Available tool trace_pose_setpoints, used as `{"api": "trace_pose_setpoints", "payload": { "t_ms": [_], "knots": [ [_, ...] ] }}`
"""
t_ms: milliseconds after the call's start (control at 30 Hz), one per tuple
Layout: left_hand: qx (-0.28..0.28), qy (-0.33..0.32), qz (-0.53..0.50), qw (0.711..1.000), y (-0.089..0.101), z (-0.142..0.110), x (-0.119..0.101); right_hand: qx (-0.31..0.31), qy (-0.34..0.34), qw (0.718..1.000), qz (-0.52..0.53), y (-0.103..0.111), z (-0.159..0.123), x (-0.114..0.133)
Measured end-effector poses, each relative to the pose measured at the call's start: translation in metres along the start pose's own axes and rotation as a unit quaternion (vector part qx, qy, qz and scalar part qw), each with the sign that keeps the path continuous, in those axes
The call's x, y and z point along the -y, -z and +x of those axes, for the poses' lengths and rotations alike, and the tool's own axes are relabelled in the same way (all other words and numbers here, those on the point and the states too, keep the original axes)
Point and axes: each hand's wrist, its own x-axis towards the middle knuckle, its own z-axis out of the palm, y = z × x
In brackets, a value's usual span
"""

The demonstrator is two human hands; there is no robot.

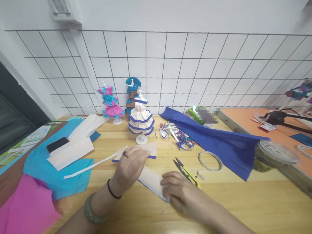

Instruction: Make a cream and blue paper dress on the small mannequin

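Note:
A white paper strip with a thin blue edge lies slantwise on the table between my hands. My right hand has its curled fingers on the strip's right end, slightly blurred. My left hand is closed over the strip's far left end, fingertips pinched; what they hold is hidden. Behind it lies another pale paper piece with a blue border. A narrow white strip runs from the left up to my left hand. Yellow-and-green thread snips lie beyond my right hand.
A white, blue-trimmed dress on a mini stand stands at the back, near a pink-and-turquoise dress. Blue paper, scraps, a tape roll and a lidded tub are right; turquoise paper and a phone left.

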Motion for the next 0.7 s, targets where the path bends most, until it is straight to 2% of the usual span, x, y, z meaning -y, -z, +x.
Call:
{"api": "trace_pose_setpoints", "payload": {
  "t_ms": [100,167,267,367,433,533,600,700],
  "knots": [
    [0.040,-0.046,-0.027,0.998,-0.011,-0.007,-0.007,0.002,-0.006,1.000,0.006,0.006,-0.002,-0.003],
    [0.065,-0.063,-0.041,0.995,-0.017,-0.011,-0.013,-0.023,-0.002,0.999,0.024,0.008,-0.003,-0.006],
    [0.104,-0.094,-0.054,0.989,-0.022,-0.014,-0.022,-0.120,-0.032,0.991,0.043,0.008,-0.003,-0.011],
    [0.132,-0.113,-0.057,0.983,-0.023,-0.013,-0.030,-0.212,-0.062,0.975,-0.005,0.006,-0.004,-0.012],
    [0.139,-0.118,-0.053,0.982,-0.023,-0.010,-0.034,-0.219,-0.048,0.973,-0.052,0.005,-0.003,-0.012],
    [0.118,-0.135,-0.059,0.982,-0.023,-0.008,-0.040,-0.202,-0.017,0.976,-0.082,0.003,-0.001,-0.008],
    [0.104,-0.141,-0.077,0.982,-0.024,-0.008,-0.042,-0.201,-0.017,0.977,-0.069,0.002,-0.001,-0.005],
    [0.125,-0.111,-0.094,0.981,-0.025,-0.010,-0.037,-0.215,-0.061,0.975,-0.003,-0.001,0.000,-0.006]
  ]
}}
